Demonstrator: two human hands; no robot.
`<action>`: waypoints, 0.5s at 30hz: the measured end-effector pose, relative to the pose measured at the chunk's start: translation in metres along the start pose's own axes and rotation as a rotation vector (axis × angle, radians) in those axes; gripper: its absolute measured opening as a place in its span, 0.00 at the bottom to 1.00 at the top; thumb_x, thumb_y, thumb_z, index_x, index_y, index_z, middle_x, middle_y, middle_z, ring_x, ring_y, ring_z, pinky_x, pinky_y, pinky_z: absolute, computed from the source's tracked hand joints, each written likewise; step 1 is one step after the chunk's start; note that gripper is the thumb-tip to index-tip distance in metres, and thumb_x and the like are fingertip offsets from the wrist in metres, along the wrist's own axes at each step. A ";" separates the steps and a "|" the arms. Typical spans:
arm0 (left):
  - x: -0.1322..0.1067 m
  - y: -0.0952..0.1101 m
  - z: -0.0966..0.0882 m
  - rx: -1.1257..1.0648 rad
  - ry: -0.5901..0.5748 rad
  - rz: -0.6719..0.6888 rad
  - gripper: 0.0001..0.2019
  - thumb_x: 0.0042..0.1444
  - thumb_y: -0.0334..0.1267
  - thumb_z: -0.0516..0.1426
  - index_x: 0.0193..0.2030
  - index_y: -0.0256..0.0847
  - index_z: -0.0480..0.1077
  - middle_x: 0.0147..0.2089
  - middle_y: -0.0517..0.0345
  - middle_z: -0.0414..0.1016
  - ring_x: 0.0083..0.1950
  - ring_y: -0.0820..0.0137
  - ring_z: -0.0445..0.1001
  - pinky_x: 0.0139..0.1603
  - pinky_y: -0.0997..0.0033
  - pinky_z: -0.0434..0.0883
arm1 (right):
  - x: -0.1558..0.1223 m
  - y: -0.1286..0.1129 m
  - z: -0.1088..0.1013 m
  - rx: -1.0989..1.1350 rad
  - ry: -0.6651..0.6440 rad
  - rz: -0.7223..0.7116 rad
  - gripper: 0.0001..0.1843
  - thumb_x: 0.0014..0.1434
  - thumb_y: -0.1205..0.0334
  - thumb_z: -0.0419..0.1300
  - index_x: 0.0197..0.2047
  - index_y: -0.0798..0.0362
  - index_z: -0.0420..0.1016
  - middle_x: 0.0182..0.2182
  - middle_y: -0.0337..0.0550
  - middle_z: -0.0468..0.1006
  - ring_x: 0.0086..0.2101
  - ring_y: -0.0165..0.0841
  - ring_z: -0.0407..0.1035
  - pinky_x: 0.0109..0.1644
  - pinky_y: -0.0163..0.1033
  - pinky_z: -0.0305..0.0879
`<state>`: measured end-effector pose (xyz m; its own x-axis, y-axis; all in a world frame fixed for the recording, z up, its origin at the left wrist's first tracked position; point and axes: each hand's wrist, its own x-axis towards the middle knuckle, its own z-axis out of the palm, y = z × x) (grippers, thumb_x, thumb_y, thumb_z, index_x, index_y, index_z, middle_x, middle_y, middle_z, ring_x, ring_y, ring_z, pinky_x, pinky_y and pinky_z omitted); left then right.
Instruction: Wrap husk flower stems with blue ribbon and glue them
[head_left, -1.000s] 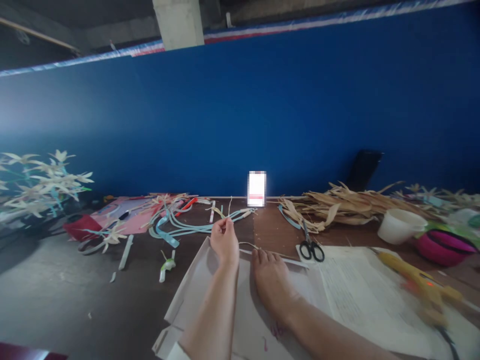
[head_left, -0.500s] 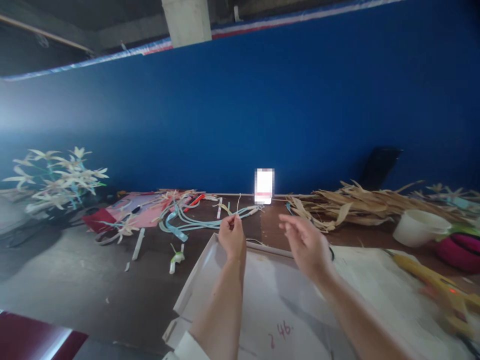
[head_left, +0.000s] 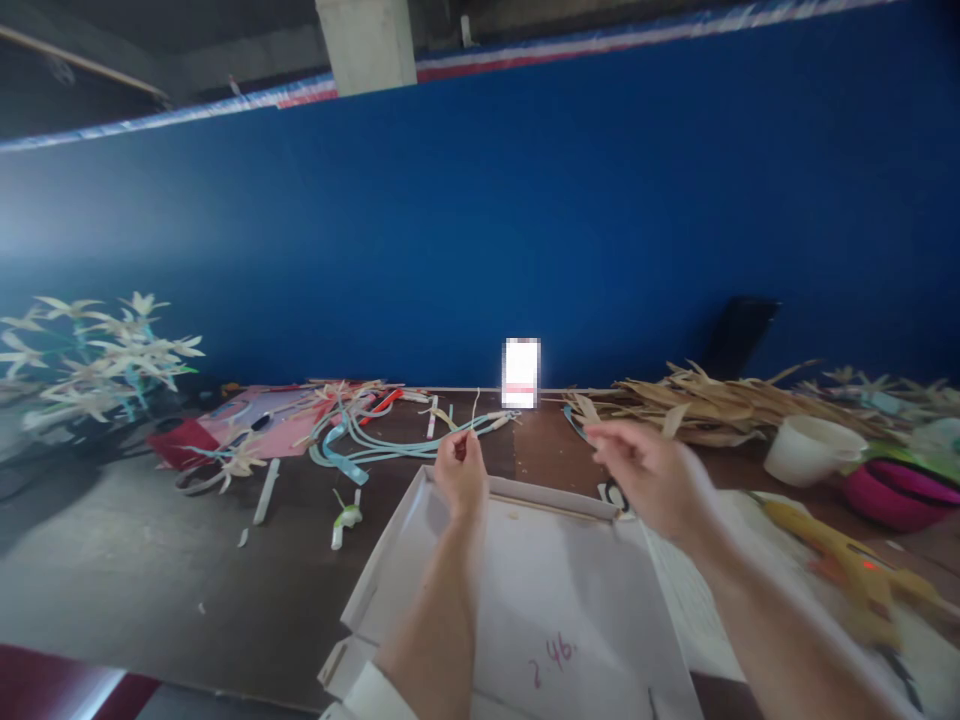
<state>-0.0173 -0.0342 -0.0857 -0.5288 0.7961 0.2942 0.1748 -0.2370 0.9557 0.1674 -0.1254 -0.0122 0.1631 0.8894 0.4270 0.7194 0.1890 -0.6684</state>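
Observation:
My left hand (head_left: 460, 470) is closed in a pinch above the far edge of a white box lid (head_left: 555, 590). A thin pale strip (head_left: 475, 408) sticks up from its fingertips; its lower end is hidden in the fingers. My right hand (head_left: 651, 470) reaches forward with its fingers partly stretched, slightly blurred, and no held thing shows in it. It is nearest to the dried corn husks (head_left: 720, 405), whose pale front pieces lie just beyond its fingertips. Black scissor handles (head_left: 615, 496) show beside the lid, under the right hand.
A yellow glue gun (head_left: 832, 545) with a red light lies at the right, near a white cup (head_left: 810, 450) and a magenta bowl (head_left: 896, 492). Left are pale blue tubes (head_left: 397, 450), a pink sheet (head_left: 279, 415) and husk flowers (head_left: 105, 350). A blue partition (head_left: 480, 220) stands behind.
My right hand has moved right and a little forward toward the husks, uncovering the scissor handles. My left hand keeps its pinch on the strip. The view has shifted slightly.

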 end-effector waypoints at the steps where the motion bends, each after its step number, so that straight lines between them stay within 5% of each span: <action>1: 0.000 -0.001 0.000 0.015 -0.001 0.012 0.10 0.49 0.43 0.55 0.32 0.39 0.71 0.30 0.57 0.73 0.31 0.71 0.69 0.35 0.71 0.65 | -0.008 0.001 0.006 -0.095 -0.081 -0.019 0.15 0.57 0.56 0.50 0.44 0.49 0.73 0.36 0.43 0.77 0.33 0.33 0.71 0.34 0.37 0.66; 4: -0.002 -0.004 0.001 0.072 -0.011 0.061 0.09 0.49 0.42 0.55 0.32 0.40 0.71 0.30 0.56 0.73 0.32 0.69 0.69 0.36 0.70 0.64 | -0.037 -0.002 0.026 -0.312 -0.271 -0.102 0.17 0.57 0.60 0.50 0.49 0.48 0.70 0.44 0.45 0.74 0.42 0.35 0.68 0.45 0.41 0.62; 9: -0.007 -0.004 0.001 0.107 -0.045 0.106 0.08 0.49 0.41 0.55 0.30 0.40 0.71 0.29 0.57 0.73 0.30 0.69 0.69 0.35 0.70 0.64 | -0.061 -0.003 0.050 -0.572 -0.229 -0.105 0.27 0.53 0.68 0.50 0.58 0.49 0.59 0.57 0.46 0.62 0.56 0.41 0.51 0.56 0.49 0.46; 12: -0.008 -0.003 0.000 0.135 -0.049 0.131 0.07 0.49 0.40 0.55 0.29 0.41 0.71 0.29 0.57 0.73 0.31 0.69 0.68 0.36 0.70 0.63 | -0.051 0.006 0.052 -0.644 -0.273 -0.041 0.28 0.54 0.74 0.46 0.58 0.54 0.59 0.53 0.52 0.67 0.52 0.40 0.57 0.54 0.47 0.46; 15: -0.008 -0.001 -0.001 0.158 -0.051 0.125 0.07 0.49 0.40 0.55 0.29 0.41 0.71 0.29 0.57 0.73 0.31 0.69 0.68 0.36 0.70 0.63 | -0.039 0.014 0.051 -0.658 -0.332 -0.003 0.21 0.53 0.76 0.46 0.47 0.55 0.70 0.41 0.52 0.74 0.43 0.39 0.65 0.50 0.44 0.49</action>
<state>-0.0137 -0.0411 -0.0890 -0.4532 0.7939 0.4054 0.3669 -0.2484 0.8965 0.1365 -0.1356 -0.0693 0.0226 0.9882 0.1516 0.9928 -0.0043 -0.1197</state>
